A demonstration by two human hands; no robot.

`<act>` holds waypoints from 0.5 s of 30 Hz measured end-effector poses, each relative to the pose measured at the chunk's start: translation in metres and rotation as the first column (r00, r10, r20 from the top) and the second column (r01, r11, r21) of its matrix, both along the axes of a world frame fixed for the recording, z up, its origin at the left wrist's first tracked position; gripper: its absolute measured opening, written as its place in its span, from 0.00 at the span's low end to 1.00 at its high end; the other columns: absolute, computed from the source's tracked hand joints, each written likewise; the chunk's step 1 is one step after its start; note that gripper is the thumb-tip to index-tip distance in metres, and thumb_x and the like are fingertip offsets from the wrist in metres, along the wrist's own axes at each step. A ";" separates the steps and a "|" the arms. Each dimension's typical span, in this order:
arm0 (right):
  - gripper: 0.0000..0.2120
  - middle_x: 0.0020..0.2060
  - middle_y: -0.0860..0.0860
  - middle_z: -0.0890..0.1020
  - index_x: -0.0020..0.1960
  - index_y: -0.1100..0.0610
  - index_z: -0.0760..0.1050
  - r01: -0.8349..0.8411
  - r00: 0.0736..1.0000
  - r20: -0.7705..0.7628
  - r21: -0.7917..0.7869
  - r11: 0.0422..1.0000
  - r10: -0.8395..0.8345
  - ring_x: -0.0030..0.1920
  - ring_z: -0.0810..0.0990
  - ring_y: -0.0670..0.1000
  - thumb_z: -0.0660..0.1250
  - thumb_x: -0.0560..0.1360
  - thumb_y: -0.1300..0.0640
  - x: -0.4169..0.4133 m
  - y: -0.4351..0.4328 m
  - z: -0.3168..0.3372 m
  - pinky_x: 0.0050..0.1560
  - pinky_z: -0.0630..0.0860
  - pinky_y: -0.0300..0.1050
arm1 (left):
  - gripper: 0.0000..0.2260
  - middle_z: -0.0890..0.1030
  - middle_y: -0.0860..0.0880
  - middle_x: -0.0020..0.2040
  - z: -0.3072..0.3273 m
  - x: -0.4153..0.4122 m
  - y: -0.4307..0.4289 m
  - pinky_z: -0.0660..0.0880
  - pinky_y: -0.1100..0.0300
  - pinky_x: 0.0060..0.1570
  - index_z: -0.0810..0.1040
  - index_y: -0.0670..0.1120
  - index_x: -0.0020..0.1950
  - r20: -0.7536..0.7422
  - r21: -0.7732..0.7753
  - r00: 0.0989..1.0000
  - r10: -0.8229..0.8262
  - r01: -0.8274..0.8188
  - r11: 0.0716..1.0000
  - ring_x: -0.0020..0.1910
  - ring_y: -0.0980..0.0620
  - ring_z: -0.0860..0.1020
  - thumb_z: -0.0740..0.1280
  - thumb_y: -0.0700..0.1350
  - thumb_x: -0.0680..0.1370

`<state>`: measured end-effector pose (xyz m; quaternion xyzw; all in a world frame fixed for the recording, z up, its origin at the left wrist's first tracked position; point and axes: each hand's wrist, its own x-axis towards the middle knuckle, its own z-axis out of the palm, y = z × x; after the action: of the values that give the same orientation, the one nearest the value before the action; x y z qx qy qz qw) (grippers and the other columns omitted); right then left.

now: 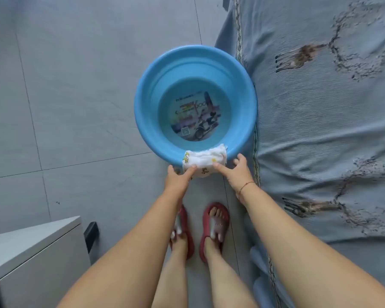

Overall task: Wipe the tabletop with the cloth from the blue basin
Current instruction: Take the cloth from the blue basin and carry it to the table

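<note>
- Open floor (76, 107) lies to the left of the blue basin (152, 90) and beyond it.
- The bed (320, 130) presses against the basin's right side, closing that way.
- A grey cabinet (31, 252) stands near left, well apart.

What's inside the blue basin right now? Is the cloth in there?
Inside the round blue plastic basin: a printed colourful label on its floor, apparently under shallow water. The white patterned cloth hangs over the near rim, covering that stretch of rim and inner wall.
</note>
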<state>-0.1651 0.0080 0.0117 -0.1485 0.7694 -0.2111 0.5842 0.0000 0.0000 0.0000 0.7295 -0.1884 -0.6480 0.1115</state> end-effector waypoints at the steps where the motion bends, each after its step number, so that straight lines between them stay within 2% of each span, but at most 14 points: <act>1: 0.46 0.73 0.54 0.61 0.76 0.59 0.49 0.006 1.000 -0.002 0.002 1.000 -0.006 0.72 0.62 0.51 0.75 0.69 0.53 0.003 0.000 -0.002 0.69 0.62 0.47 | 0.31 0.73 0.48 0.68 -0.002 -0.002 -0.001 0.69 0.52 0.64 0.65 0.45 0.72 -0.005 -0.010 1.000 0.016 -0.016 1.000 0.65 0.49 0.72 0.71 0.54 0.73; 3: 0.35 0.65 0.51 0.70 0.70 0.62 0.61 0.019 0.999 0.036 -0.010 1.000 -0.018 0.66 0.70 0.50 0.74 0.70 0.55 0.004 0.000 -0.012 0.63 0.67 0.45 | 0.20 0.78 0.50 0.59 -0.009 -0.003 -0.001 0.72 0.61 0.51 0.73 0.45 0.62 -0.013 -0.022 1.000 -0.009 0.009 1.000 0.54 0.54 0.77 0.71 0.52 0.74; 5: 0.21 0.56 0.55 0.79 0.58 0.64 0.72 0.027 0.999 0.042 -0.038 0.999 -0.026 0.57 0.78 0.54 0.74 0.70 0.56 0.007 0.002 -0.019 0.57 0.73 0.47 | 0.11 0.80 0.51 0.49 -0.012 -0.005 -0.001 0.70 0.66 0.39 0.76 0.47 0.52 -0.014 -0.025 0.999 -0.035 0.034 0.999 0.44 0.59 0.76 0.69 0.52 0.75; 7: 0.16 0.50 0.58 0.82 0.52 0.64 0.76 0.030 0.999 0.020 -0.033 0.999 -0.029 0.51 0.80 0.56 0.73 0.71 0.55 0.007 0.003 -0.021 0.56 0.75 0.51 | 0.09 0.81 0.51 0.43 -0.011 -0.005 -0.001 0.71 0.68 0.34 0.79 0.46 0.47 -0.008 -0.016 0.998 -0.069 0.069 0.997 0.38 0.59 0.76 0.68 0.51 0.76; 9: 0.14 0.47 0.60 0.83 0.50 0.66 0.78 0.048 0.998 0.033 -0.027 0.998 -0.048 0.47 0.80 0.55 0.72 0.71 0.55 0.006 0.006 -0.020 0.54 0.76 0.51 | 0.11 0.83 0.48 0.44 -0.008 -0.003 0.001 0.75 0.65 0.38 0.81 0.43 0.47 -0.016 0.000 0.995 -0.099 0.099 0.995 0.40 0.55 0.79 0.67 0.50 0.77; 11: 0.17 0.43 0.63 0.82 0.48 0.72 0.76 0.062 0.997 0.041 -0.024 0.998 -0.061 0.43 0.77 0.53 0.71 0.72 0.56 0.004 0.011 -0.018 0.48 0.75 0.45 | 0.12 0.84 0.44 0.48 -0.004 -0.003 0.002 0.77 0.54 0.50 0.82 0.41 0.48 -0.017 -0.002 0.994 -0.111 0.111 0.994 0.46 0.47 0.81 0.67 0.49 0.78; 12: 0.18 0.40 0.60 0.81 0.48 0.74 0.75 0.060 0.998 0.034 -0.030 0.998 -0.059 0.42 0.76 0.52 0.71 0.73 0.57 0.004 0.012 -0.015 0.44 0.74 0.42 | 0.11 0.84 0.43 0.49 -0.001 -0.003 0.001 0.77 0.50 0.54 0.82 0.41 0.48 -0.014 -0.015 0.993 -0.115 0.115 0.993 0.49 0.45 0.81 0.66 0.48 0.78; 15: 0.10 0.41 0.56 0.81 0.52 0.69 0.76 0.088 0.993 0.086 -0.062 0.994 -0.082 0.39 0.79 0.50 0.69 0.74 0.63 0.003 0.010 0.001 0.37 0.77 0.35 | 0.07 0.84 0.44 0.50 0.011 -0.004 -0.004 0.78 0.50 0.54 0.81 0.45 0.48 0.012 -0.080 0.992 -0.126 0.126 0.989 0.51 0.45 0.81 0.66 0.46 0.78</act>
<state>-0.1622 0.0177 0.0128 -0.1259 0.7428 -0.2672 0.6009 -0.0039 -0.0045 0.0112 0.7133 -0.2607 -0.6430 0.0990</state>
